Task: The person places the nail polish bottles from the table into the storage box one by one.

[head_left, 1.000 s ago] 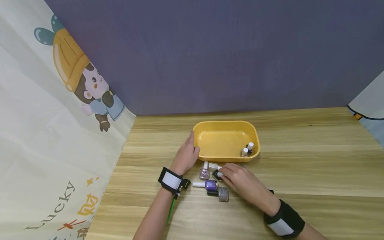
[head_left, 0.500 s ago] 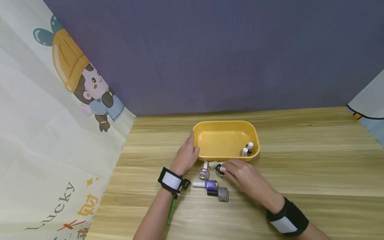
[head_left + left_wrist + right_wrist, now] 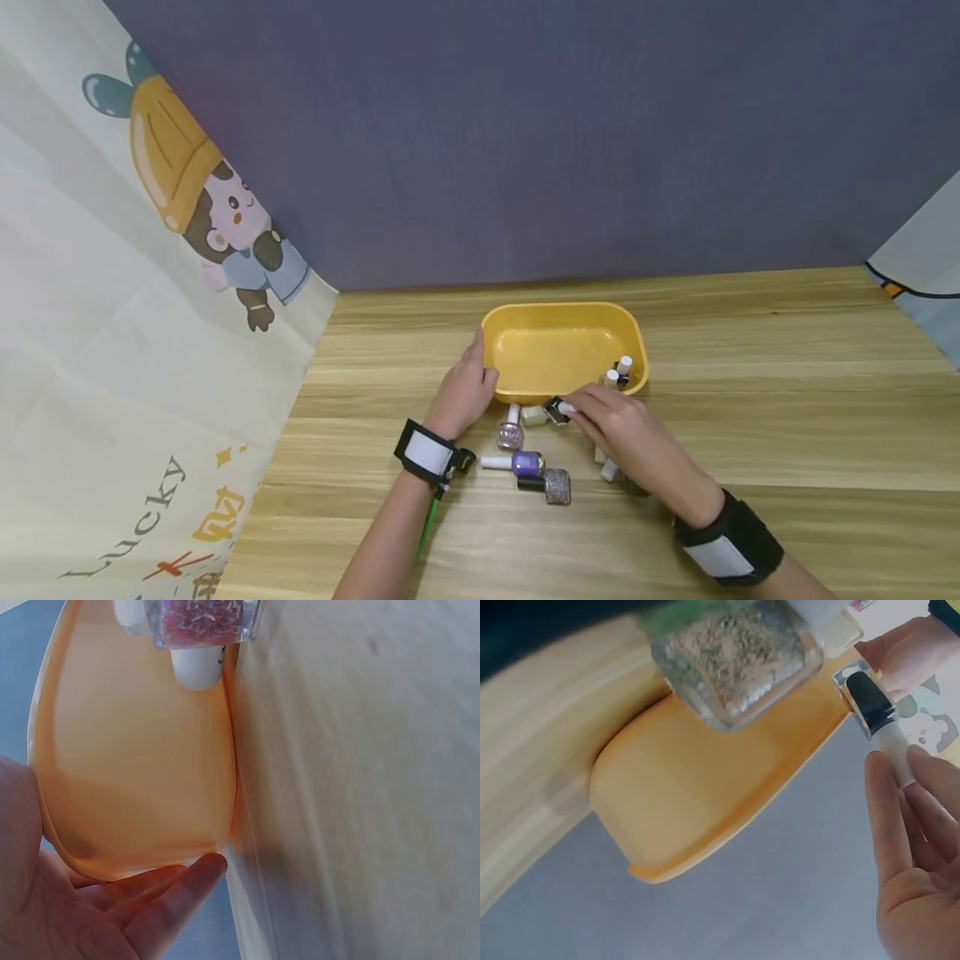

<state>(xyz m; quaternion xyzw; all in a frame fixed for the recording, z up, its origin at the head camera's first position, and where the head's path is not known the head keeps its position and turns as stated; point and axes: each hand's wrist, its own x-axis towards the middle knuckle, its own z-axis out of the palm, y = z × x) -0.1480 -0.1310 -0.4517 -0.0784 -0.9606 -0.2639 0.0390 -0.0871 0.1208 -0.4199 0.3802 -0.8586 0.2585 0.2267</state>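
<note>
A black nail polish bottle with a white cap (image 3: 557, 411) is raised off the table at the yellow basin's near edge. My right hand (image 3: 628, 429) pinches it by its cap; in the right wrist view, thumb and fingertips meet on that cap. At the left end of the yellow basin (image 3: 562, 308), my left hand (image 3: 462, 392) holds the wall, its fingers along the outside and its thumb at the rim. Two white-capped bottles (image 3: 619, 371) stand inside the basin's right end. Before it lie a pink glitter bottle (image 3: 510, 435) and a pale bottle (image 3: 534, 415).
Closer to me lie a purple bottle (image 3: 528, 462) and a silver glitter bottle (image 3: 558, 487) with a black cap. More bottles, partly hidden under my right hand, show a white cap (image 3: 609, 471). A dark panel (image 3: 600, 150) rises behind the wooden table (image 3: 750, 375).
My right hand has lifted the black bottle and carried it up and slightly right toward the basin's near rim, uncovering bottles beneath the hand. The left hand stays in place.
</note>
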